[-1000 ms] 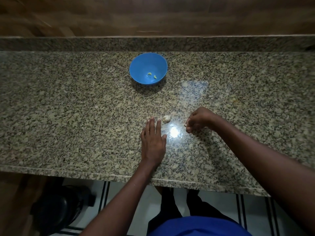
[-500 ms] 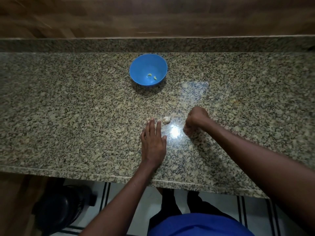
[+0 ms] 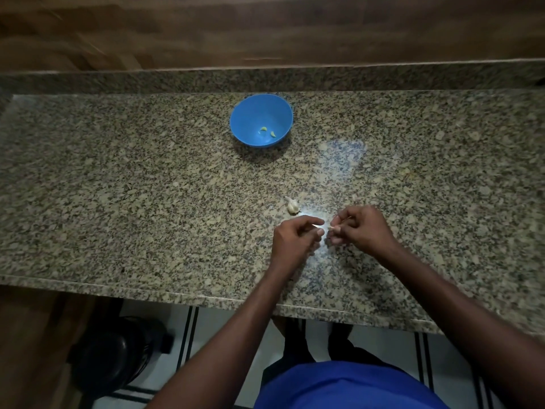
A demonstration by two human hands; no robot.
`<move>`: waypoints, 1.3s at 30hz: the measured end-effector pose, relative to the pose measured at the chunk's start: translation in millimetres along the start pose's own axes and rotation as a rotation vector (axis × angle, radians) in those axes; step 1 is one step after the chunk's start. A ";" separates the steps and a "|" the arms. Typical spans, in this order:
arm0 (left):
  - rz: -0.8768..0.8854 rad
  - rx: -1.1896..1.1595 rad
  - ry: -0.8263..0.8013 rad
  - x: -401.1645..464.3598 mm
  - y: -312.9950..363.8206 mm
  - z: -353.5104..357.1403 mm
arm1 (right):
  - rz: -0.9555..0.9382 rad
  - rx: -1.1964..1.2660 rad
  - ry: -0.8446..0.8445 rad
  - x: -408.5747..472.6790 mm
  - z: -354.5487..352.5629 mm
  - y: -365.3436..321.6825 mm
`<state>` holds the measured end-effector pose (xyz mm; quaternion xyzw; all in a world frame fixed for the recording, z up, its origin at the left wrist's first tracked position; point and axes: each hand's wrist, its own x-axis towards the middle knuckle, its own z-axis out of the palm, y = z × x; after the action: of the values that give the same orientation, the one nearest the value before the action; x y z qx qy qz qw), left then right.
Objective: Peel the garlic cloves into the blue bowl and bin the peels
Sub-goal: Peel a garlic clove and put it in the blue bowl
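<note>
A blue bowl [image 3: 261, 120] stands at the back middle of the granite counter [image 3: 147, 202] with two peeled cloves [image 3: 267, 131] inside. A piece of a garlic bulb [image 3: 292, 205] in white skin lies on the counter just beyond my hands. My right hand [image 3: 358, 228] is curled and pinches a small garlic clove [image 3: 332, 228] at its fingertips. My left hand [image 3: 295, 240] is raised beside it, its thumb and fingers reaching to the same clove. Whether the left fingers actually grip the clove is hard to tell in the glare.
A dark round bin [image 3: 115, 352] stands on the floor below the counter's front edge, at the left. A wooden wall panel [image 3: 265, 31] runs behind the counter. A bright light reflection lies on the counter under my hands.
My left hand has lifted off the counter and moved right to meet my right hand. The right hand has drawn nearer with the clove. The bulb piece stays in place.
</note>
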<state>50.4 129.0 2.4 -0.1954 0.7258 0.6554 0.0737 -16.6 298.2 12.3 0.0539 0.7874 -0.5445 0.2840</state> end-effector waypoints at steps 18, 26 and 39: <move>0.073 0.006 -0.092 3.9 32.0 2.8 | 0.114 0.270 -0.124 -15.7 -20.2 -22.7; -0.199 -0.285 -0.127 13.3 48.1 2.0 | -0.276 -0.284 0.124 -17.9 -16.1 -26.3; -0.143 -0.262 -0.144 13.2 48.3 3.8 | 0.013 0.152 -0.213 -22.9 -31.4 -36.5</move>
<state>19.5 133.4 41.6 -0.2071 0.6111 0.7499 0.1460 -24.1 316.6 61.8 0.0222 0.7087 -0.6036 0.3646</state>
